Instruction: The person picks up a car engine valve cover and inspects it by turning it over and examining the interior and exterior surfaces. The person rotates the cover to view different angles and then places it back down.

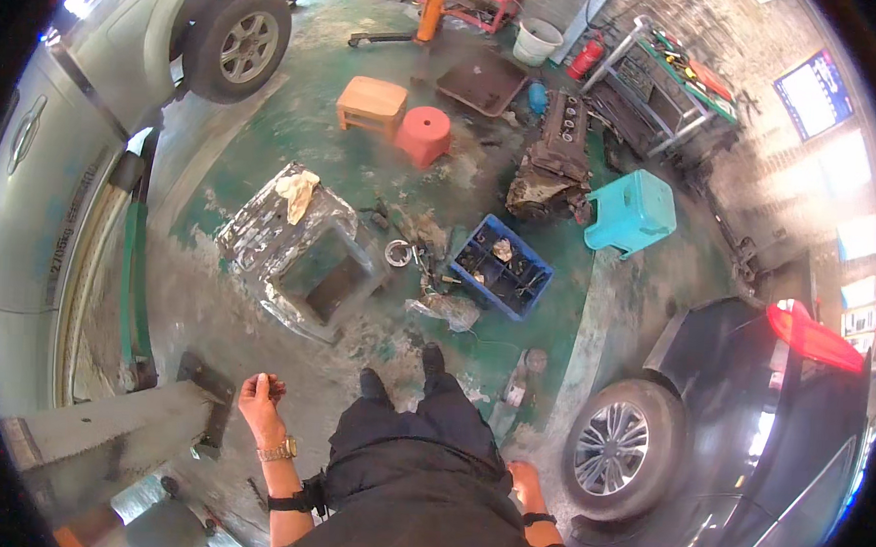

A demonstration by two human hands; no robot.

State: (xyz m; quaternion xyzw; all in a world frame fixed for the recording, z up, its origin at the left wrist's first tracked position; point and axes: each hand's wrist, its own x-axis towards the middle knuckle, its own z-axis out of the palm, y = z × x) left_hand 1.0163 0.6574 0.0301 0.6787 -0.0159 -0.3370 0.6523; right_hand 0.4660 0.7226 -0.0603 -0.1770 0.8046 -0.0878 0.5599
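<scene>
Near the lift's grey steel arm [112, 440], my left hand [261, 408] hangs with fingers curled together; whether something small is in them I cannot make out. My right hand [526, 481] is low beside my hip, left of a car wheel [612, 451], its curled fingers partly blurred. Beyond my feet lie a dirty metal pan [262, 225] with a cream cloth [298, 192] on it, a round metal ring [396, 254], a crumpled bag [444, 311] and a blue divided crate [551, 277] holding small parts.
A silver vehicle [40, 203] stands left, a dark car [709, 397] right. Ahead are an orange stool [368, 97], red stool [423, 134], turquoise stool [639, 210], engine block [547, 170], brown tray [478, 76], white bucket [537, 41], red extinguisher [586, 58] and tool cart [672, 68].
</scene>
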